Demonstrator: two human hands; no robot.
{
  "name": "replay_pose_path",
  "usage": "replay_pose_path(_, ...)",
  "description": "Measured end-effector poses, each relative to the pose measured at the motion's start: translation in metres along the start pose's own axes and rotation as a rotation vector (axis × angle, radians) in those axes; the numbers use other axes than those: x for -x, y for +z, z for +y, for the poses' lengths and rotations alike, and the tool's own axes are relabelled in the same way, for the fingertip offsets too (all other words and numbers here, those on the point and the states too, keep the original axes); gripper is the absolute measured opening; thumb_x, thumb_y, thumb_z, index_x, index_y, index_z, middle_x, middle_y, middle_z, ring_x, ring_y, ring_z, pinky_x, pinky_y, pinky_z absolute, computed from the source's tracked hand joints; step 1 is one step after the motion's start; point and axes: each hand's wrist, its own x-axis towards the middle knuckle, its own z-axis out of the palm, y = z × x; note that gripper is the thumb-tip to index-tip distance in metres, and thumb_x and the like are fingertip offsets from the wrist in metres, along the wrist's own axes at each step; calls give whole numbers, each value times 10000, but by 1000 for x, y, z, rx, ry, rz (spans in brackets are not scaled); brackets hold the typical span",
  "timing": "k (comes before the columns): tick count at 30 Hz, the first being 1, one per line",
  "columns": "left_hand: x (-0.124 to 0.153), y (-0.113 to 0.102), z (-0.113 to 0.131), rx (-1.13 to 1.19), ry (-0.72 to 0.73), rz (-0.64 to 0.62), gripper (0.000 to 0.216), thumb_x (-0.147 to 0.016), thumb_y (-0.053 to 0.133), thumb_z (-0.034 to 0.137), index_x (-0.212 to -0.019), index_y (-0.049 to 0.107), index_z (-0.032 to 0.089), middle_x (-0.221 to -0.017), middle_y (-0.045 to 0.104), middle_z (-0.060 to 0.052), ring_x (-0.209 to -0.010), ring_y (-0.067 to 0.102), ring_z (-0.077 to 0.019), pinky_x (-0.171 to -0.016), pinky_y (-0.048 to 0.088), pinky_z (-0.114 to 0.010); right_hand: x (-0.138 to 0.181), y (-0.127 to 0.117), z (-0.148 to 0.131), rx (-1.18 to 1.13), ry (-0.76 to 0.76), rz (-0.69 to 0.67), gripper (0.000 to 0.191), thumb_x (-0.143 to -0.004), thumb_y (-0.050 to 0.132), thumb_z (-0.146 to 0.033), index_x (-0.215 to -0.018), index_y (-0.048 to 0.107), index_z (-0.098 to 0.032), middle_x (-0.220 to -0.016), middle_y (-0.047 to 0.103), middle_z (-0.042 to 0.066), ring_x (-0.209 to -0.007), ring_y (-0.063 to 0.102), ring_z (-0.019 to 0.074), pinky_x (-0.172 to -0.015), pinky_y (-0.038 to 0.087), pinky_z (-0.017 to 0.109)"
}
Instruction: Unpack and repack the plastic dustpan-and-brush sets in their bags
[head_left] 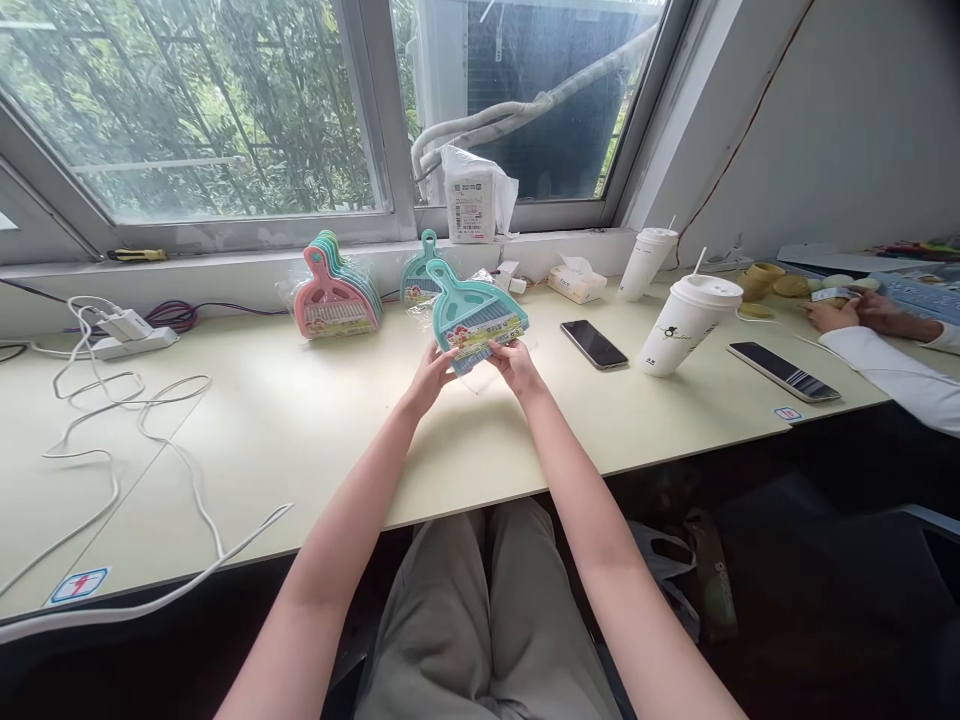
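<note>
A teal mini dustpan set in clear wrapping, with a printed label across its lower part, is held above the pale desk by both hands. My left hand pinches its lower left edge. My right hand pinches its lower right edge. Behind it a stack of pink and teal dustpan sets leans near the sill, and another teal set stands beside that stack.
A black phone lies right of my hands, then a white lidded cup, a second phone and another cup. Another person's hands rest at the far right. White cables and a power strip lie at left.
</note>
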Motion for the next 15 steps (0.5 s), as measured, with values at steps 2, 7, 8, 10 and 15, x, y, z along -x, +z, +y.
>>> replay_pose_path(2, 1, -1, 0, -23, -14, 1, 621, -777, 666, 341, -1346, 428, 268, -1363, 533, -93, -1196, 544, -269, -932, 510, -474, 0, -1, -2, 6, 14, -5, 342, -655, 764, -207, -975, 644, -185, -1003, 736, 60, -1055, 656, 255, -998, 514, 429)
replay_pose_path(7, 1, 0, 1, -64, -26, 17, 598, -759, 661, 334, -1306, 426, 273, -1338, 547, -81, -1156, 578, -265, -890, 540, -462, 2, -2, -7, 36, 19, -13, 321, -676, 738, -183, -982, 641, -184, -1008, 732, 61, -1059, 655, 248, -996, 515, 421)
replay_pose_path(8, 1, 0, 1, -73, -21, 18, 592, -760, 656, 336, -1300, 425, 270, -1325, 557, -81, -1136, 594, -264, -889, 540, -463, 3, -1, -7, 40, 19, -9, 317, -684, 732, -183, -987, 639, -185, -1010, 731, 59, -1060, 655, 247, -995, 516, 419)
replay_pose_path(10, 1, 0, 1, -93, -13, 23, 592, -761, 647, 336, -1301, 415, 263, -1284, 586, -84, -1082, 630, -262, -881, 539, -469, 3, 0, -7, 44, 21, -1, 308, -696, 719, -179, -991, 635, -187, -1010, 730, 56, -1057, 658, 243, -992, 517, 414)
replay_pose_path(15, 0, 0, 1, -127, -16, 46, 632, -760, 639, 325, -1331, 376, 259, -1222, 623, -99, -933, 695, -260, -842, 540, -482, 2, 1, -5, 50, 37, 18, 280, -707, 701, -176, -976, 623, -182, -1001, 729, 56, -1030, 669, 241, -981, 524, 410)
